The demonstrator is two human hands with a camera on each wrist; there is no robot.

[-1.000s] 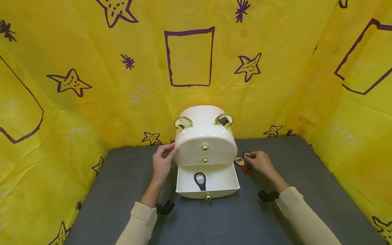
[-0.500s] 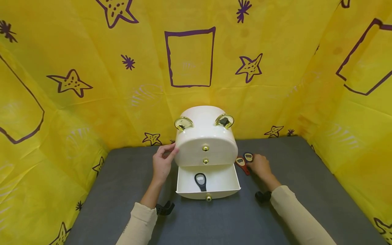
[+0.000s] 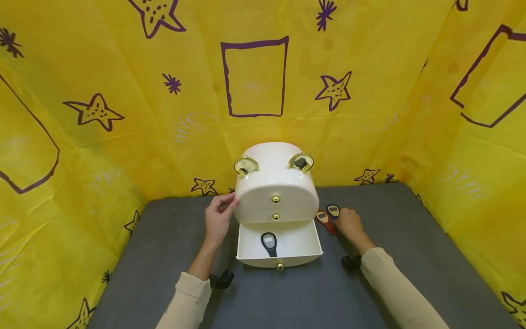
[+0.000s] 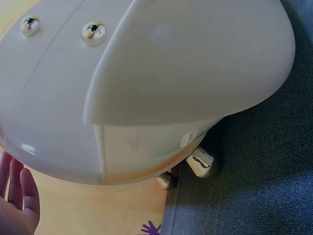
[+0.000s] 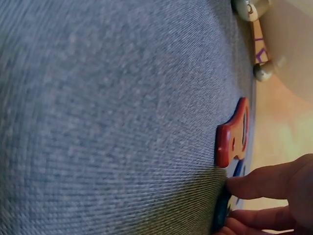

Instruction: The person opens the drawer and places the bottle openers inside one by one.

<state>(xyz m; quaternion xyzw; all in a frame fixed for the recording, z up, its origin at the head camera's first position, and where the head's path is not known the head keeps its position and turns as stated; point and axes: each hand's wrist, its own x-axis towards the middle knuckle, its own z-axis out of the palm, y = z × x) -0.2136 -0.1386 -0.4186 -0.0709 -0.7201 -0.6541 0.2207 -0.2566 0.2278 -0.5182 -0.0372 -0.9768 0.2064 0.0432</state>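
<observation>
A white drawer box [image 3: 275, 183] with gold ears and round gold knobs stands upright at the back of the table; its bottom drawer [image 3: 296, 240] is pulled out. Inside that drawer lies a black bottle opener [image 3: 269, 243]. My left hand [image 3: 218, 220] rests its fingers, fairly straight, against the box's left side. To the right of the box, a red bottle opener [image 3: 325, 222] lies beside a dark blue bottle opener [image 3: 333, 211]. My right hand [image 3: 349, 225] pinches the blue one's handle between thumb and fingers, which partly hide it; the right wrist view shows the thumb [image 5: 261, 182] against it.
Yellow cloth walls [image 3: 255, 77] with purple drawings close in the back and sides of the dark grey table [image 3: 172, 237]. Short metal feet [image 4: 200, 161] hold the box off the tabletop. The open drawer juts toward me between both forearms.
My right hand has shifted from the blue opener's head down to its handle, so the head now shows. My left hand, the box and the black opener stay in place.
</observation>
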